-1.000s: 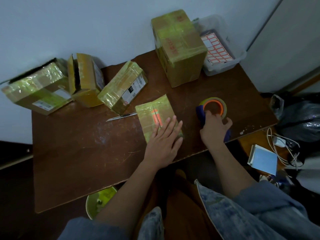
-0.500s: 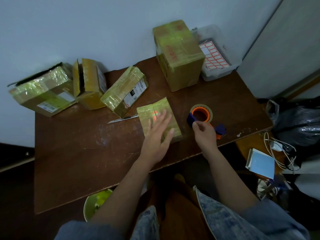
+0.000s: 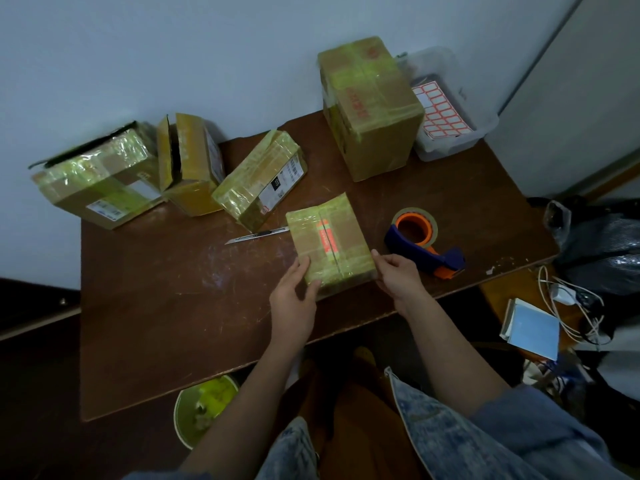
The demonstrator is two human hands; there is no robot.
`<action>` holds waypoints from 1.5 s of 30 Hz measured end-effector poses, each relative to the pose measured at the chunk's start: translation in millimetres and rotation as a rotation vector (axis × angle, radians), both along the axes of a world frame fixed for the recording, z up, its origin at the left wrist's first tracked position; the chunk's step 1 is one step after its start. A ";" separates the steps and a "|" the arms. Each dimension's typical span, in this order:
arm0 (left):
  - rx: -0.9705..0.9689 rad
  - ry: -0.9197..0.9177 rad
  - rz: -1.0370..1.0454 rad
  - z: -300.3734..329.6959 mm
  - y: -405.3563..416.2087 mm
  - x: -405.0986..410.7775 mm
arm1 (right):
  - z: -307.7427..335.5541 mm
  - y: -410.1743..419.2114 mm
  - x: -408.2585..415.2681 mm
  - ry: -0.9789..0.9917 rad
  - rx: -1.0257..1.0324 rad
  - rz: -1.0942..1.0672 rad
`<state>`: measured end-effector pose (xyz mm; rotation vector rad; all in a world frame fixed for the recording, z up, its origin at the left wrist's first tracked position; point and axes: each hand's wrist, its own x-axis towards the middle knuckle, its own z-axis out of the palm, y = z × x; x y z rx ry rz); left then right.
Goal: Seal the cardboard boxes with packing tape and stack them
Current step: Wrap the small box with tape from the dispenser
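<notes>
A small flat taped cardboard box [image 3: 329, 240] with an orange strip lies near the front edge of the brown table [image 3: 173, 323]. My left hand [image 3: 294, 296] grips its near left corner, thumb on top. My right hand [image 3: 398, 277] touches its near right corner with the fingertips. A blue and orange tape dispenser [image 3: 420, 239] lies free on the table just right of the box. A tall taped box [image 3: 369, 105] stands at the back. Three more boxes sit at the back left: a slanted one [image 3: 258, 180], an open-flapped one [image 3: 188, 162] and a wide one [image 3: 98, 180].
A utility knife [image 3: 258, 234] lies left of the small box. A clear bin with label sheets [image 3: 446, 109] sits at the back right corner. Below the table are a green waste bucket [image 3: 201, 407], a blue notebook [image 3: 531, 329], cables [image 3: 571, 299] and a dark bag [image 3: 602, 237].
My right hand let go of the tape dispenser and moved left to the small box's right corner. My left hand slid off the box top to grip its near left corner.
</notes>
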<state>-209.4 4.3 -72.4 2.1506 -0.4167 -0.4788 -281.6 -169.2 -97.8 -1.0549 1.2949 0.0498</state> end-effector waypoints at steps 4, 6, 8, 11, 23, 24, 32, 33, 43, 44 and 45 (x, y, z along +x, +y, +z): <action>-0.040 0.052 0.024 -3.7 0.3 2.0 | -3.0 1.9 2.4 -0.022 0.010 -0.041; -0.051 0.068 0.031 -3.3 -0.9 3.3 | -5.9 4.7 1.3 0.034 -0.052 -0.029; -0.040 0.070 -0.001 -2.0 0.4 6.0 | -10.0 12.4 -4.0 0.111 -0.137 -0.027; 0.075 0.001 -0.099 -0.2 6.5 16.7 | -6.3 20.9 -11.6 0.086 -0.264 -0.036; 0.047 -0.165 -0.401 -2.3 4.9 30.4 | 32.1 14.2 -9.9 -0.275 -0.574 0.572; 0.054 -0.156 -0.410 -2.9 4.4 31.9 | 31.2 15.1 -6.7 -0.237 -0.599 0.604; 0.090 -0.218 -0.405 -11.8 3.1 34.5 | 33.8 14.7 5.1 -0.009 -0.888 0.904; 0.087 -0.243 -0.401 -13.2 3.3 33.6 | 33.0 13.9 5.0 0.013 -0.905 0.943; 0.098 -0.434 -0.447 -23.6 3.3 29.7 | 24.8 4.9 -1.5 -0.022 -1.020 1.116; 0.103 -0.432 -0.451 -23.2 3.6 29.5 | 25.1 5.0 -2.1 -0.035 -1.024 1.103; 0.108 -0.433 -0.455 -22.7 3.6 28.9 | 25.3 5.3 -2.8 -0.051 -1.027 1.086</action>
